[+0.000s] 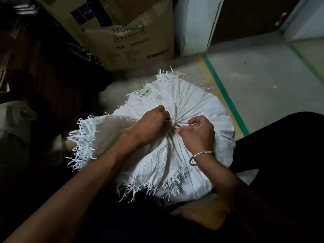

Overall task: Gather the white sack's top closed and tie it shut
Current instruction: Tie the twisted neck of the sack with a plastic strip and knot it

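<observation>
The white woven sack (192, 104) stands on the floor below me, its frayed top drawn into a pleated gather at the middle. A thin white tie strip (175, 113) crosses the gather point. My left hand (150, 123) is closed on the gather and one end of the strip from the left. My right hand (198, 132), with a metal bangle on the wrist, pinches the other end of the strip just right of the gather. The knot itself is hidden between my fingers.
A brown cardboard box (129, 42) with printed lettering stands right behind the sack. A green floor line (226, 97) runs along the sack's right side. My dark trouser leg (280, 146) is at the right. Dark clutter fills the left.
</observation>
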Demonstrator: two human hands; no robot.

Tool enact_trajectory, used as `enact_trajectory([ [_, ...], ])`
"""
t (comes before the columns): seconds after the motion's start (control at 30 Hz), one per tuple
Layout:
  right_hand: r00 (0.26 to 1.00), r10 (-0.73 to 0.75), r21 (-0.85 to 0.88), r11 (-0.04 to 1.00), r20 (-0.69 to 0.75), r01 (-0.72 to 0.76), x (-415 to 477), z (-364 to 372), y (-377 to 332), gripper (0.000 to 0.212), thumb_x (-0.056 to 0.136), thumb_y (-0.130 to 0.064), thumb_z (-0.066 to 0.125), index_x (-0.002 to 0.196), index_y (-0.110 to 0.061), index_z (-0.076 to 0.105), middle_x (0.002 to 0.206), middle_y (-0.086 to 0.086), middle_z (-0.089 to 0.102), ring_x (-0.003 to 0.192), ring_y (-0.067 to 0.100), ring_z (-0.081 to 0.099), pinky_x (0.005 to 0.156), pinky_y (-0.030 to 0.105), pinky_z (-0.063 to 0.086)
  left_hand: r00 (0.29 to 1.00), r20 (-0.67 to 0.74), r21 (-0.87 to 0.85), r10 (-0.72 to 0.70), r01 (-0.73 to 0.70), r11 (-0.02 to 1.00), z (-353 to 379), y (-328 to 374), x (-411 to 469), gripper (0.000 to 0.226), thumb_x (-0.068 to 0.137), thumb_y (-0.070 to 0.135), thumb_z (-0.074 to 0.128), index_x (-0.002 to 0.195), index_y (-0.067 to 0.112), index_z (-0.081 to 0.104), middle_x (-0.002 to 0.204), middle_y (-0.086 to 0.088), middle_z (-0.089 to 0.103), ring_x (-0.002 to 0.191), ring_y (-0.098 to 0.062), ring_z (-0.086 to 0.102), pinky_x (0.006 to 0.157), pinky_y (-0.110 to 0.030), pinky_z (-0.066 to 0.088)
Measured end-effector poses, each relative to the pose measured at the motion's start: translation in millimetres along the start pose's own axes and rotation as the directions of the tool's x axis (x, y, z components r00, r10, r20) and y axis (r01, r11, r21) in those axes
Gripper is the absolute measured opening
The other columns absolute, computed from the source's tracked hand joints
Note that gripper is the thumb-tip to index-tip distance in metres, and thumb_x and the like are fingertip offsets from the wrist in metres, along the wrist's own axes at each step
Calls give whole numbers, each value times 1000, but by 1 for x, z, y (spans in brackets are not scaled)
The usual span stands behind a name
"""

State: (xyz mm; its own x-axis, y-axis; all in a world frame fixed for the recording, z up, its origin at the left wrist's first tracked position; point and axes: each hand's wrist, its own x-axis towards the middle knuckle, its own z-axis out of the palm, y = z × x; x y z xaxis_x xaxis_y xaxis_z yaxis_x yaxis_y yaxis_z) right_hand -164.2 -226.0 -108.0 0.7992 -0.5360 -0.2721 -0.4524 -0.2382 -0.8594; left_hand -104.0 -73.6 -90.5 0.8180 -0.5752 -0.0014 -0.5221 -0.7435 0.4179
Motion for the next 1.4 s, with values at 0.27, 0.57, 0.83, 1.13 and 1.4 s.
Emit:
enact_trajectory([
  [0.27, 994, 3, 66, 998, -107, 4, -10, 8, -6, 32, 54, -21, 79, 73, -26, 53, 59, -9, 68, 67, 18, 67, 68, 37, 56, 958, -257, -159, -126, 87, 983, -2, 10, -18, 14, 79, 16, 76, 92, 11, 79, 87, -4, 68, 79, -22, 66, 69, -36, 51],
  [0.57, 998, 0, 232, 973, 57, -13, -16, -3, 2, 42, 59, -2, 83, 81, -18, 51, 62, 1, 72, 62, 18, 69, 71, 40, 59, 881, -388, -284, -270, 164, 945, 17, 36, -40, 9, 80, 11, 74, 88, 10, 78, 86, -1, 66, 74, -17, 63, 67, -30, 47],
  [0.83, 985, 73, 393, 910, 157, -130, -15, -15, 5, 47, 62, 15, 81, 91, -9, 53, 69, 7, 74, 70, 15, 71, 76, 29, 58, 830, -438, -395, -345, 167, 903, 27, 47, -49, 11, 79, 8, 78, 88, 11, 82, 80, -1, 66, 72, -17, 65, 64, -38, 54],
  [1.13, 977, -145, 166, 979, 154, 119, -24, -15, 12, 41, 66, 4, 84, 88, -10, 53, 64, 0, 72, 61, 6, 70, 56, 15, 49, 761, -348, -673, -548, 204, 711, 40, 55, -60, 14, 77, 5, 73, 84, 15, 79, 80, 6, 72, 74, -11, 72, 68, -40, 59],
  [1.4, 962, 34, 307, 944, 272, -121, -8, -27, 1, 38, 67, 14, 80, 85, -7, 55, 83, 28, 71, 74, 23, 71, 77, 35, 58, 757, -199, -734, -622, 306, 607, 33, 52, -62, 17, 83, 22, 79, 98, 25, 72, 93, 10, 73, 83, -6, 70, 72, -31, 59],
])
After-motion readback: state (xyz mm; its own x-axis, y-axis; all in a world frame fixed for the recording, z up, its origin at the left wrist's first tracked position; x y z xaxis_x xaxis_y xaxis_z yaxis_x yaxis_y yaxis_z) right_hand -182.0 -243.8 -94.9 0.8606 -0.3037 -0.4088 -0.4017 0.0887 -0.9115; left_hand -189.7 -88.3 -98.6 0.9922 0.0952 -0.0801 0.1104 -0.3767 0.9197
